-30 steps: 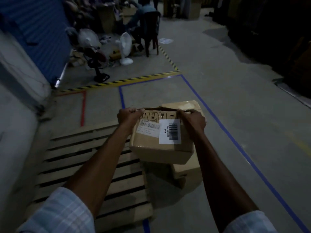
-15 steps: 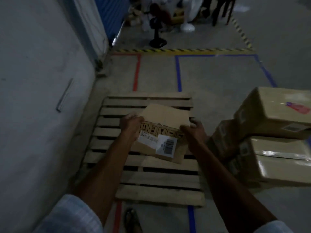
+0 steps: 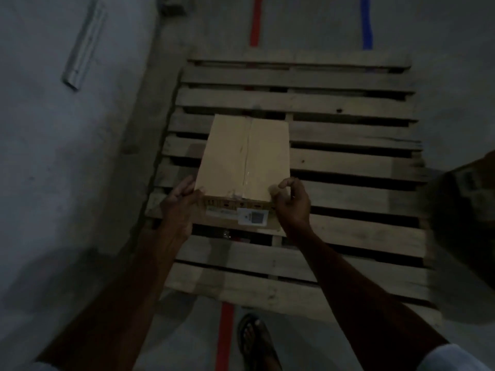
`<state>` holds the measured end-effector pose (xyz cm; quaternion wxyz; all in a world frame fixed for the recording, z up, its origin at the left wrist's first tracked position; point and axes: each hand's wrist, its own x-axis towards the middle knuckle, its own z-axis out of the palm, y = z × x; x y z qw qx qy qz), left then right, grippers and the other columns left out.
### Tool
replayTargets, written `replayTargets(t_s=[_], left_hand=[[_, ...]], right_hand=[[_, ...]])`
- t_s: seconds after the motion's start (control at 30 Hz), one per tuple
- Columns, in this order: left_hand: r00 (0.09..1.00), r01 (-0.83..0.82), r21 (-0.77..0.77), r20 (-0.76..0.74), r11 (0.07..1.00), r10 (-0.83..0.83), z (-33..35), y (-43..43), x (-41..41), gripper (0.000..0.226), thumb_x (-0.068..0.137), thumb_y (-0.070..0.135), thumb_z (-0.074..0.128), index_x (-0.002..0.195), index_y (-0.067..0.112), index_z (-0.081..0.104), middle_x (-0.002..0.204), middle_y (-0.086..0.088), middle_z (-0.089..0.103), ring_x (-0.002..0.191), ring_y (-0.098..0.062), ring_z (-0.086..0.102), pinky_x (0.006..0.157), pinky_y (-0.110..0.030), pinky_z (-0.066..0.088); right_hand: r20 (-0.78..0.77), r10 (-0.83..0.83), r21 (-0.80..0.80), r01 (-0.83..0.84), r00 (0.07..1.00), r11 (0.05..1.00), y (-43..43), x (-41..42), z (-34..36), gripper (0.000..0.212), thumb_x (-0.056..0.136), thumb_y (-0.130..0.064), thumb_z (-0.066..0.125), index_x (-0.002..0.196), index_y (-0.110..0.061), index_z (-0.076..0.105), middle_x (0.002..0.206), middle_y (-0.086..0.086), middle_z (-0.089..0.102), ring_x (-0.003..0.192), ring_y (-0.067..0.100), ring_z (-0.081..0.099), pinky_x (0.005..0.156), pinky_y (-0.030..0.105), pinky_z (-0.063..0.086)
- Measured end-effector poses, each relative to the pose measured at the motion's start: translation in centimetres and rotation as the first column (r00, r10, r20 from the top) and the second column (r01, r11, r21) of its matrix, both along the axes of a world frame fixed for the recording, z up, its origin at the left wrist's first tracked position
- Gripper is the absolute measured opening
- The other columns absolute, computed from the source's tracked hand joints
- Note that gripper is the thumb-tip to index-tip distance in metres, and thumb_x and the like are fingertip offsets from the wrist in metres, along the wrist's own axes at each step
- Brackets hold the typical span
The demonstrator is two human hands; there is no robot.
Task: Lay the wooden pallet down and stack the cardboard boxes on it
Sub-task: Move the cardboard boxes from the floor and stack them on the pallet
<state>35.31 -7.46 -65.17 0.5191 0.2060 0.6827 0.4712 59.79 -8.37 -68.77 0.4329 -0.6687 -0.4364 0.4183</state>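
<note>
On the wooden pallet (image 3: 348, 162), left half: cardboard box (image 3: 246, 156) sits on the slats. Left hand (image 3: 179, 207) grips its near-left corner, right hand (image 3: 292, 204) pinches the near-right. Risk: near edge looks to overhang a slat gap, may tip on release.

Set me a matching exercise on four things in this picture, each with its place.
1 taped brown cardboard box
2 slatted wooden pallet
3 blue floor tape stripe
4 grey metal bar

a on the left wall
b beyond the pallet's far edge
c on the slats
d lying under the box

Pairs: 1-c, 2-d, 3-b, 4-a.
</note>
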Motion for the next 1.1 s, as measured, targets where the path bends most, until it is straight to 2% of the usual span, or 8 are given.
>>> replayTargets(t_s=[0.13, 0.3, 0.43, 0.6, 0.67, 0.8, 0.9, 1.1], left_hand=[[0.999, -0.051, -0.012, -0.007, 0.999, 0.051, -8.2, -2.2, -5.7, 0.054, 0.079, -0.005, 0.070, 0.131, 0.003, 0.059, 0.124, -0.014, 0.071, 0.095, -0.009, 0.068, 0.084, -0.019, 0.056], [0.996, -0.001, -0.027, -0.084, 1.000, -0.001, -11.5, -2.2, -7.6, 0.024, 0.088, 0.004, 0.073, 0.107, 0.019, 0.077, 0.100, 0.004, 0.077, 0.103, -0.018, 0.067, 0.093, -0.032, 0.055], [0.971, 0.065, -0.045, -0.228, 0.997, -0.074, -10.3, -1.2, -6.1, 0.038, 0.088, 0.007, 0.077, 0.124, 0.001, 0.068, 0.112, -0.012, 0.074, 0.097, -0.021, 0.070, 0.078, -0.022, 0.060], [0.898, 0.111, -0.131, -0.412, 0.985, -0.156, -9.0, -2.4, -5.0, 0.037, 0.090, 0.011, 0.075, 0.124, 0.000, 0.068, 0.115, -0.015, 0.070, 0.108, -0.034, 0.068, 0.075, -0.012, 0.054], [0.712, 0.218, -0.214, -0.633, 0.952, -0.305, -8.9, -2.7, -4.4, 0.045, 0.098, 0.023, 0.061, 0.135, -0.002, 0.059, 0.135, -0.024, 0.058, 0.126, -0.040, 0.056, 0.095, -0.021, 0.047], [0.098, 0.611, -0.340, -0.864, 0.715, -0.494, -10.1, -4.1, -1.9, 0.062, 0.101, 0.034, 0.032, 0.155, 0.005, 0.036, 0.166, -0.018, 0.023, 0.155, -0.035, 0.018, 0.123, -0.057, 0.023], [0.092, 0.600, -0.414, -0.814, 0.685, -0.574, -10.9, -4.4, -0.7, 0.064, 0.103, 0.041, 0.026, 0.159, 0.008, 0.028, 0.169, -0.013, 0.014, 0.157, -0.031, 0.007, 0.124, -0.057, 0.015], [0.030, 0.538, -0.589, -0.702, 0.604, -0.711, -8.4, -3.2, 0.1, 0.072, 0.096, 0.044, 0.023, 0.158, 0.009, 0.031, 0.169, -0.013, 0.014, 0.157, -0.030, 0.009, 0.124, -0.055, 0.017]], right_hand=[[0.000, 0.140, 0.005, -0.140, 0.990, 0.990, -2.1, -4.3, -6.4, 0.024, 0.089, -0.018, 0.064, 0.107, -0.030, 0.053, 0.115, 0.007, 0.058, 0.105, 0.026, 0.062, 0.084, 0.048, 0.057], [-0.048, 0.067, -0.114, -0.072, 0.997, 0.991, -2.6, -5.7, -8.0, 0.066, 0.088, -0.005, 0.072, 0.146, -0.018, 0.043, 0.128, -0.004, 0.053, 0.110, 0.003, 0.059, 0.086, 0.006, 0.048], [-0.105, 0.062, -0.200, -0.082, 0.993, 0.976, -3.0, -6.0, -6.9, 0.056, 0.093, -0.017, 0.069, 0.145, -0.020, 0.050, 0.131, -0.006, 0.060, 0.117, 0.011, 0.059, 0.089, 0.011, 0.050], [0.148, 0.165, -0.278, -0.119, 0.975, 0.953, -3.5, -6.1, -5.8, 0.050, 0.092, -0.013, 0.068, 0.138, -0.003, 0.054, 0.121, 0.015, 0.068, 0.100, 0.021, 0.065, 0.089, 0.029, 0.055], [0.375, 0.306, -0.264, -0.216, 0.875, 0.940, -3.4, -6.3, -5.8, 0.058, 0.089, -0.010, 0.066, 0.141, 0.005, 0.045, 0.132, 0.026, 0.059, 0.115, 0.038, 0.061, 0.095, 0.040, 0.052], [0.683, 0.528, -0.254, -0.515, 0.505, 0.819, -3.8, -6.9, -6.0, 0.076, 0.086, -0.011, 0.050, 0.155, 0.004, 0.021, 0.163, 0.027, 0.016, 0.153, 0.041, 0.010, 0.124, 0.054, 0.014], [0.633, 0.607, -0.286, -0.583, 0.481, 0.760, -4.3, -6.9, -6.6, 0.066, 0.101, -0.031, 0.032, 0.157, 0.003, 0.019, 0.166, 0.021, 0.008, 0.154, 0.037, 0.002, 0.124, 0.049, 0.004], [0.553, 0.767, -0.516, -0.590, 0.325, 0.622, -1.4, -6.1, -2.6, 0.075, 0.099, -0.037, 0.044, 0.158, -0.001, 0.014, 0.167, 0.018, 0.004, 0.155, 0.035, 0.001, 0.125, 0.051, 0.007]])
